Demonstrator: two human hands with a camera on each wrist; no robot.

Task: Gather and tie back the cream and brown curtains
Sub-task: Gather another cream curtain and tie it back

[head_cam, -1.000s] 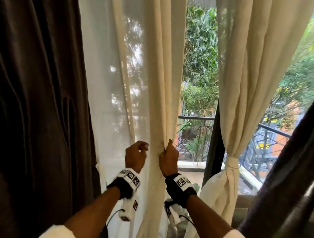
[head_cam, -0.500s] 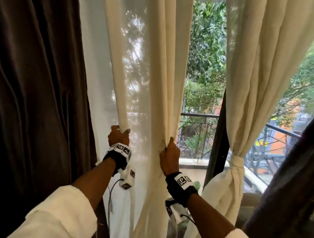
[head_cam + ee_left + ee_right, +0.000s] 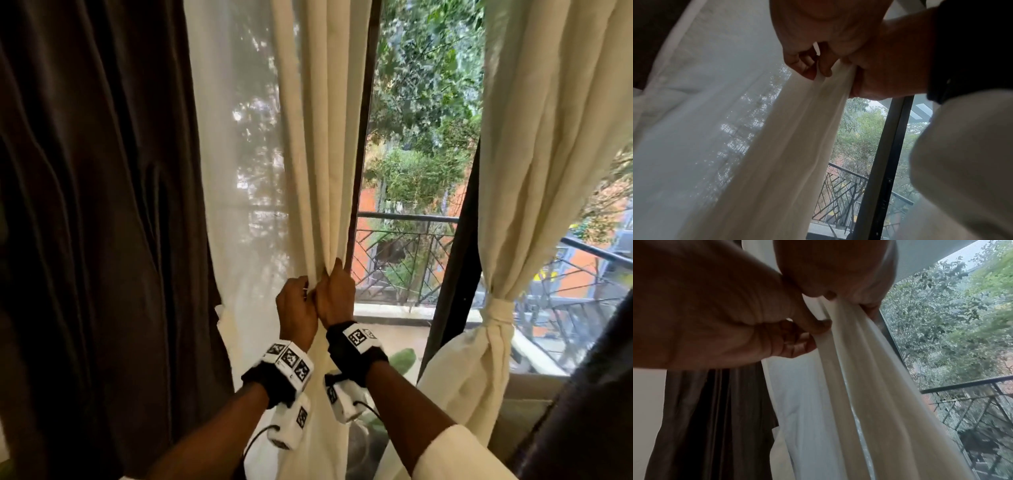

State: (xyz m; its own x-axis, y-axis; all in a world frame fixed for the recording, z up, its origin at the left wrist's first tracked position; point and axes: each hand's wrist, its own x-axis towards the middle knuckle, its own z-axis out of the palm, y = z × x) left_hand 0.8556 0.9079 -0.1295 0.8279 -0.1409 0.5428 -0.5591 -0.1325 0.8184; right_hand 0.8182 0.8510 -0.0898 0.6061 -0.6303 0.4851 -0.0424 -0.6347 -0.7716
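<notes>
The left cream curtain (image 3: 318, 154) hangs in front of the window, its right part bunched into folds. My left hand (image 3: 300, 286) and right hand (image 3: 334, 275) grip those folds side by side at waist height, knuckles touching. In the left wrist view my left hand (image 3: 807, 68) pinches a narrow fold of the cream curtain (image 3: 781, 146). In the right wrist view my right hand (image 3: 849, 295) holds the thicker bundle of the cream curtain (image 3: 869, 386). The left brown curtain (image 3: 92, 205) hangs loose beside it. The right cream curtain (image 3: 534, 154) is tied with a knotted band (image 3: 498, 315).
A dark window frame post (image 3: 455, 274) stands between the two cream curtains. Behind the glass are a balcony railing (image 3: 404, 246) and trees (image 3: 428, 85). Another brown curtain (image 3: 596, 394) hangs at the lower right. A green plant leaf (image 3: 402, 359) shows below the hands.
My left hand has moved right from the curtain's left fold to beside my right hand, bringing fabric along. The cream curtain is bunched tighter, and more window shows.
</notes>
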